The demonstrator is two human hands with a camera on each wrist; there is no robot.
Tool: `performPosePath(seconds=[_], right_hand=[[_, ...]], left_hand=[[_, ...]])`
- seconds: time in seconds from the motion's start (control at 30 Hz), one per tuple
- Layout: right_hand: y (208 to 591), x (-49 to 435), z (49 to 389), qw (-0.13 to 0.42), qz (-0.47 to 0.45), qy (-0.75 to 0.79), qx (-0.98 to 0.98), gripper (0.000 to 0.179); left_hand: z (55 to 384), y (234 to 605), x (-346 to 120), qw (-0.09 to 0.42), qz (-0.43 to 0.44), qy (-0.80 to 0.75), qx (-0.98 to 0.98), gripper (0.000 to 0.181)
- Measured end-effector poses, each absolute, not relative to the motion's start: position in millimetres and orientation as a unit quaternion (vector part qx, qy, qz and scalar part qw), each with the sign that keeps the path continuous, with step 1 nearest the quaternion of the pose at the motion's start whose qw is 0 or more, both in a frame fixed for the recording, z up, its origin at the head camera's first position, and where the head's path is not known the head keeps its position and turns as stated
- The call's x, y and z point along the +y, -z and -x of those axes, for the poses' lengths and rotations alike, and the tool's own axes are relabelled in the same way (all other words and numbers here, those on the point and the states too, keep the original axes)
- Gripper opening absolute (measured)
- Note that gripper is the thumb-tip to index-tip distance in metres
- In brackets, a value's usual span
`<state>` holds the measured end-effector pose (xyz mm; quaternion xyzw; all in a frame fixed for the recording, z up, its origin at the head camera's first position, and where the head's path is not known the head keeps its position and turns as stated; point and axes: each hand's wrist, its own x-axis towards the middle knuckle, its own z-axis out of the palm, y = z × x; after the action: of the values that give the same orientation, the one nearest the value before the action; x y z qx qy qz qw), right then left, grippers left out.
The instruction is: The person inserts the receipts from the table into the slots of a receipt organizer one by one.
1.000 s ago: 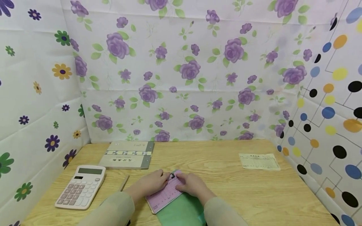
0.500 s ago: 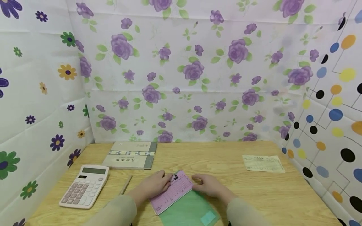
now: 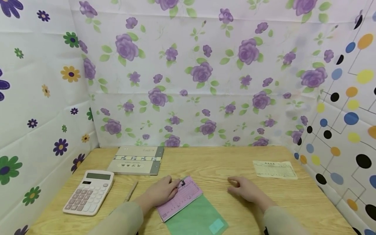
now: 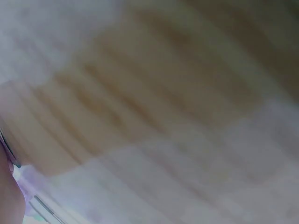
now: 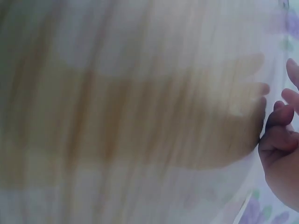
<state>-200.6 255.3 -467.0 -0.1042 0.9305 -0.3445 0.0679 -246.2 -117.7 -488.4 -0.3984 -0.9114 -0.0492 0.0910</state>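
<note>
A pink printed form pad point(image 3: 179, 199) lies tilted on a green sheet point(image 3: 195, 216) with a pale blue patch at its lower corner. At the pad's top end sits a black clip point(image 3: 182, 182). My left hand point(image 3: 161, 192) grips the pad's left edge beside the clip, thumb over the pad. To the right, apart from the pad, my right hand point(image 3: 246, 190) is close over the table with loosely bent fingers and nothing in them. The right wrist view shows these bent fingers point(image 5: 280, 114) at its right edge. Little of the left hand shows in the left wrist view.
A pink and white calculator point(image 3: 88, 192) sits on the left of the wooden table point(image 3: 223, 163). Behind it lies a grey account book point(image 3: 136, 160). A thin wooden stick point(image 3: 131, 191) is beside my left forearm. At the back right lies a yellowish printed slip point(image 3: 274, 169).
My right hand has let go of the pad's upper right edge and moved right, away from it, uncovering more of the green sheet. The left hand stays at the clip end.
</note>
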Motion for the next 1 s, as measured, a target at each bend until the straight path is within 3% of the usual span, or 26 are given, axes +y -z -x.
performPosePath(seconds=[0.33, 0.57, 1.0], right_hand=[[468, 337, 192, -0.008, 0.042, 0.291, 0.956, 0.058], [466, 365, 189, -0.009, 0.013, 0.257, 0.966, 0.061], [478, 371, 195, 0.008, 0.0, 0.21, 0.978, 0.066]], left_hand=[[247, 486, -118, 0.082, 0.404, 0.049, -0.91, 0.042], [246, 486, -115, 0.064, 0.404, 0.05, -0.911, 0.044], [248, 488, -118, 0.088, 0.411, 0.05, -0.906, 0.041]])
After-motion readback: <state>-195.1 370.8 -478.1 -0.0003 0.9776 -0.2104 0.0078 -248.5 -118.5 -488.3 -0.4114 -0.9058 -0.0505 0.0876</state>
